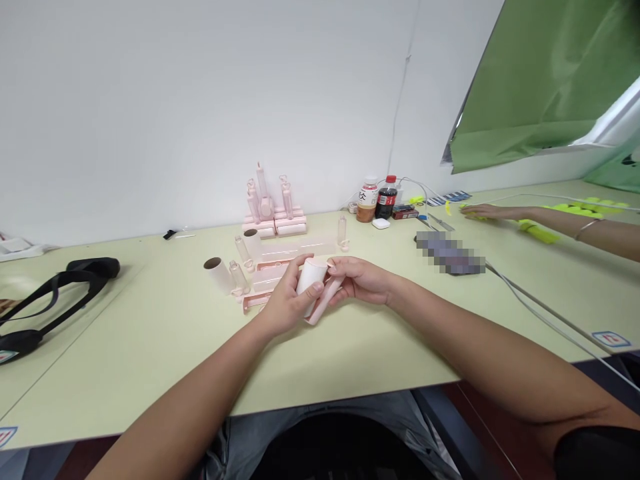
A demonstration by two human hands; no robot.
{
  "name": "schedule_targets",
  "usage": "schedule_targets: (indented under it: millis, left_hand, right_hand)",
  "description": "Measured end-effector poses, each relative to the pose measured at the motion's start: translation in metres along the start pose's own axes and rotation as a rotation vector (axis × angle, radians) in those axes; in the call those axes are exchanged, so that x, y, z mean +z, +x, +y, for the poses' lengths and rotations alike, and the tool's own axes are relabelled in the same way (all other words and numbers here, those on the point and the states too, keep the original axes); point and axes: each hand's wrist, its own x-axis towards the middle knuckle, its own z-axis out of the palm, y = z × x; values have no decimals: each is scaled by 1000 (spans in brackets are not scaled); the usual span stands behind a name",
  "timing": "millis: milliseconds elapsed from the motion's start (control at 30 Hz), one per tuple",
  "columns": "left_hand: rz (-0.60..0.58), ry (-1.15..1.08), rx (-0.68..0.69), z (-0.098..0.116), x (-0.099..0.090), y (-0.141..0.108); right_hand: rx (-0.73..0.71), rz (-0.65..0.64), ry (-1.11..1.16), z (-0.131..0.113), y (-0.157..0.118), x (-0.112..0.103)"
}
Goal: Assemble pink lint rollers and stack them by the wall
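My left hand (289, 303) is wrapped round a white sticky lint roll (311, 275), tilted above the table. A long pale-pink case piece (324, 301) lies against the roll's right side, and my right hand (364, 280) pinches its upper end. Just beyond my left hand are open pink case shells (256, 300) and a translucent pink handle (238, 275). One loose lint roll (217, 275) with a brown cardboard core rests at the left of this group, another (251, 244) behind it. A further handle (342, 231) stands beyond my right hand.
Pink lint roller cases (291, 221) and upright handles are stacked against the wall. A tea bottle (367, 200) and a cola bottle (385, 200) stand back right. A blurred-out item (450, 253) and a co-worker's arm (565, 220) are farther right; a black strap (55, 287) lies left.
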Motion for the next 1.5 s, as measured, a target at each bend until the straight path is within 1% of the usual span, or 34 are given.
schedule_targets:
  millis: [100, 167, 267, 367, 433, 500, 600, 733, 800, 933, 1067, 1200, 1300, 1400, 1500]
  left_hand:
    - [13, 205, 155, 0, -3, -2]
    - [8, 300, 201, 2, -4, -2]
    - [-48, 402, 244, 7, -5, -3]
    - [-130, 461, 298, 11, -3, -3]
    - [-176, 481, 320, 12, -1, -2]
    - [-191, 493, 333, 11, 0, -2]
    - [-170, 519, 343, 8, 0, -2]
    - [-125, 607, 348, 8, -1, -3]
    - [-126, 618, 344, 8, -1, -4]
    - [-127, 617, 328, 9, 0, -4]
    - [-88, 653, 356, 9, 0, -5]
    - [-45, 714, 417, 9, -2, -5]
    - [-21, 755, 445, 11, -4, -5]
    - [-5, 788, 442, 13, -4, -5]
    - [4, 800, 447, 15, -4, -5]
  right_hand:
    - [3, -38, -40, -7, -5, -2]
    - [0, -53, -60, -10, -8, -4]
    - [3, -67, -114, -12, -9, -5]
    - [28, -41, -220, -12, -9, -5]
    - [36, -21, -292, -12, -9, -5]
    - [29, -17, -347, -12, -10, -4]
    - [-9, -11, -398, -14, -13, 0]
    - [-53, 13, -455, -16, -17, 6]
    - [-73, 23, -484, -17, -18, 8]
    - [-188, 48, -632, -14, -17, 7]
    - [-329, 78, -786, -12, -16, 6]
    - [-489, 104, -826, -9, -17, 9]
    - [-581, 124, -864, -7, -18, 12]
    - [-631, 143, -873, -5, -18, 14]
    - [-653, 160, -867, -4, -18, 15]
